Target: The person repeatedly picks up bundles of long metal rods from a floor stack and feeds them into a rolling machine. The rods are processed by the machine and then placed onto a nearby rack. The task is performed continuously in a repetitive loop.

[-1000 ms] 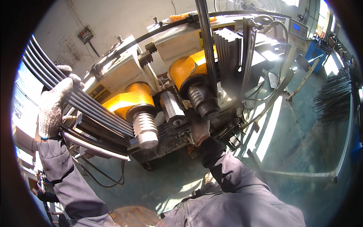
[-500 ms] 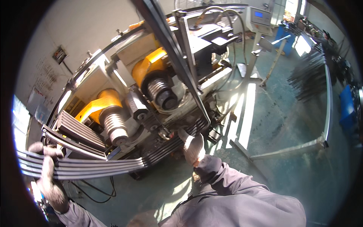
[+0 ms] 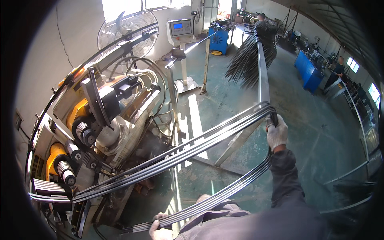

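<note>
The gloved fingers of the right hand (image 3: 276, 134) are curled tight around the far bend of a bundle of long bent metal strips (image 3: 188, 154), gripping it where the strips turn sharply back on themselves, high and out to the person's right. The left hand (image 3: 159, 229), also in a light work glove, sits low at the bottom edge of the view with its fingers closed on the near end of the same bundle, where the lower run of strips comes back toward the body. From the right hand's grip the upper run of strips stretches down and left across the green floor (image 3: 304, 120) to the rolling machine (image 3: 100, 132), where it ends at the machine's lower left side beside the ribbed rollers (image 3: 66, 172) in their yellow housings. Behind the machine stand a large round fan (image 3: 128, 30) and a control panel on a post (image 3: 180, 30). Farther back a heap of dark metal rods (image 3: 250, 60) lies on the floor, with blue cabinets (image 3: 306, 66) and another person (image 3: 336, 74) at the right wall
</note>
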A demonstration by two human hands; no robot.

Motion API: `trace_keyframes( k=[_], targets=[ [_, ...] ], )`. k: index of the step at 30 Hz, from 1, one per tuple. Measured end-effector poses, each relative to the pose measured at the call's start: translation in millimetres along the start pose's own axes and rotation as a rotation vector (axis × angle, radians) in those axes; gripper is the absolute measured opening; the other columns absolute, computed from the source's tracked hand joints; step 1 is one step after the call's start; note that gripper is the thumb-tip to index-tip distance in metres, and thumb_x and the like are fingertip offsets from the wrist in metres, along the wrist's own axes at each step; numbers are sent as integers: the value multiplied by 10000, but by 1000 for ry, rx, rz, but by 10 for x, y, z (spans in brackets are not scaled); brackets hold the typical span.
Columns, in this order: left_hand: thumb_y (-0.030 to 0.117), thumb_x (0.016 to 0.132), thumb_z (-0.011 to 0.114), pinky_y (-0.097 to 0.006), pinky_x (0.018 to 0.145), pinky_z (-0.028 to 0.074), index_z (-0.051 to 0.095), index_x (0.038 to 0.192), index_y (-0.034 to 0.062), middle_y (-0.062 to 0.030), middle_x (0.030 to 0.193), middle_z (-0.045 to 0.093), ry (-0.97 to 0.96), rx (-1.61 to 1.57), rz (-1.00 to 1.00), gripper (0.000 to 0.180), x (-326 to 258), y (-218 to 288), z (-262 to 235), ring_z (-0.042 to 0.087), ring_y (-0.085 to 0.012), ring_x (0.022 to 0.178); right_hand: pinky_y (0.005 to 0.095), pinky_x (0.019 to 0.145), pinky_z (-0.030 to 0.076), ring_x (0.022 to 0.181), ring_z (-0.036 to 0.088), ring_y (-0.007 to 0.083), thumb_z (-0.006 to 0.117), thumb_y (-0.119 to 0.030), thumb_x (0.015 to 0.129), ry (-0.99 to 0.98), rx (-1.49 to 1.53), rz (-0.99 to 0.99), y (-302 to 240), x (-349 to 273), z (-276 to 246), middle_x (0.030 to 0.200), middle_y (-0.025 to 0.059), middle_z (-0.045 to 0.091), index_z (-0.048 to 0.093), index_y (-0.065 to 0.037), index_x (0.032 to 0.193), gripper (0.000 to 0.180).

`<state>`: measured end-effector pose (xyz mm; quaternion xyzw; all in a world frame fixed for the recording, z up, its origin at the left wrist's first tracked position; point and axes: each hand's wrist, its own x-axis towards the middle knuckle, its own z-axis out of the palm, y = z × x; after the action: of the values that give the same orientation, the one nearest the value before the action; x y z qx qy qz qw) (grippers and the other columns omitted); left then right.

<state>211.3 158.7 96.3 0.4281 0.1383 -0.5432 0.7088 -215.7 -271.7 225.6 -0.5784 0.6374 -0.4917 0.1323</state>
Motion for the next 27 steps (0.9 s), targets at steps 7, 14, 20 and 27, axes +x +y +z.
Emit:
trace_keyframes(
  k=[7, 14, 20, 27],
  targets=[
    [225, 1110, 630, -345, 747, 548, 649, 1380, -19, -19, 891, 616, -82, -126, -219, 365, 200, -932, 968, 620, -144, 816, 602, 895, 590, 1050, 756, 495, 662, -281, 1083, -2, -679, -182, 1042, 1907, 128, 1077, 253, 792, 710, -111, 1206, 216],
    [35, 1052, 663, -455, 948, 664, 593, 1351, -87, -240, 1228, 730, -46, 90, 263, 331, 289, -1281, 1280, 772, -350, 1048, 606, 1144, 498, 1324, 670, 509, 211, -664, 1178, -153, -638, -53, 2112, 3951, 854, 1386, 264, 742, 720, -84, 1373, 796],
    [84, 1035, 737, -390, 802, 660, 706, 1181, 28, -156, 1149, 771, 315, 136, 290, 159, -216, -1741, 387, 773, -245, 961, 560, 1094, 531, 1244, 716, 481, 330, -610, 1101, -128, -288, -649, 1950, 1794, 1846, 1266, 261, 784, 765, -68, 1286, 720],
    [72, 1033, 697, -339, 651, 580, 710, 948, 95, -62, 933, 737, 734, 63, 641, 88, -908, -2723, -1016, 713, -175, 783, 515, 1025, 571, 1155, 748, 457, 509, -420, 1019, -1258, -188, -779, 1923, -2868, 1864, 1186, 259, 792, 767, -59, 1229, 490]
  ],
)
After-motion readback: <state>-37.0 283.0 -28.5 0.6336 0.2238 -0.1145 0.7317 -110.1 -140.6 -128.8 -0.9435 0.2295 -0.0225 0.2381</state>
